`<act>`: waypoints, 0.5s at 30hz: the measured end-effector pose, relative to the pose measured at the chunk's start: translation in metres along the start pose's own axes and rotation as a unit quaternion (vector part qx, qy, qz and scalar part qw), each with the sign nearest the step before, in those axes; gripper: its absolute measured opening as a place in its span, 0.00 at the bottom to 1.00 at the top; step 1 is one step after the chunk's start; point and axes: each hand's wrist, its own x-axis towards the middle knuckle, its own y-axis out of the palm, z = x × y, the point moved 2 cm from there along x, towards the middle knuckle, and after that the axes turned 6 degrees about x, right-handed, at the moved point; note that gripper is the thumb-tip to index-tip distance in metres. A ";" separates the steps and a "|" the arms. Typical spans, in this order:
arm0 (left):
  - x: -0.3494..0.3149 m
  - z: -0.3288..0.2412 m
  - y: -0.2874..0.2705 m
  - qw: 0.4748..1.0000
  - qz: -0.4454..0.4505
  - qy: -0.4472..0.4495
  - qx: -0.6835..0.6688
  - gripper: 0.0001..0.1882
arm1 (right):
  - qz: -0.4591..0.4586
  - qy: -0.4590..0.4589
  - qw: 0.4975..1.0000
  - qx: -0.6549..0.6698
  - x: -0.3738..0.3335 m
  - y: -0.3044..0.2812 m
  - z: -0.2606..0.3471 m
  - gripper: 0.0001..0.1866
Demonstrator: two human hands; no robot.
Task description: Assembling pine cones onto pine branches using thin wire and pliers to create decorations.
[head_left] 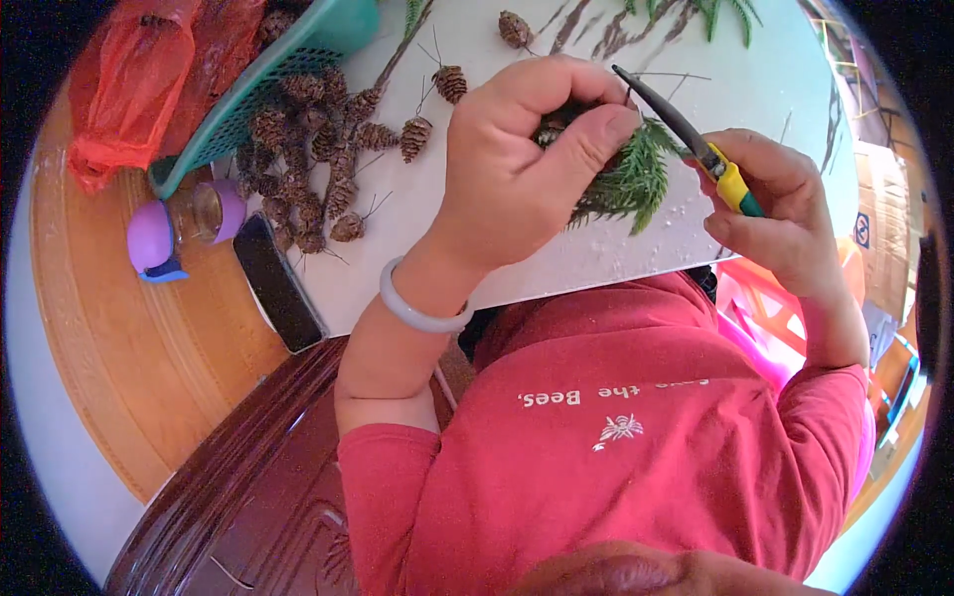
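Observation:
My left hand [512, 164] is closed around a green artificial pine sprig [641, 174], whose needles stick out past the thumb. Something brown, perhaps a pine cone, shows partly between the fingers. A thin dark wire or stem rises beside my thumb tip. In my right hand [780, 204] are pliers [686, 129] with long dark jaws and yellow-and-green handles. Their tip points up and left, just above my left thumb. Whether the jaws touch the wire, I cannot tell. Wired pine cones [415, 137] lie to the left of my left hand.
A heap of pine cones [308, 149] lies beside a teal plastic basket [253, 89] and red mesh bags [129, 84]. A dark phone-like slab [278, 283] sits at the left table edge, near a purple-ended jar [204, 212]. More green sprigs [730, 15] lie at the far side.

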 end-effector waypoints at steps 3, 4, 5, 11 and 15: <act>-0.001 -0.001 -0.003 0.995 0.013 0.044 0.086 0.04 | 0.003 0.055 0.998 0.034 0.000 -0.001 -0.002 0.22; -0.002 -0.001 -0.005 0.992 0.019 0.057 0.112 0.04 | 0.009 0.052 0.998 0.028 0.000 -0.002 -0.003 0.23; -0.002 -0.001 -0.005 0.988 0.025 0.070 0.137 0.04 | 0.014 0.049 0.998 0.023 0.001 -0.002 -0.003 0.23; -0.002 -0.006 -0.004 0.999 0.003 -0.012 -0.049 0.04 | 0.011 -0.182 0.964 -0.193 0.004 -0.006 0.003 0.22; -0.002 -0.007 -0.007 0.994 0.021 -0.035 -0.106 0.04 | -0.056 -0.325 0.887 -0.322 0.005 -0.007 0.015 0.24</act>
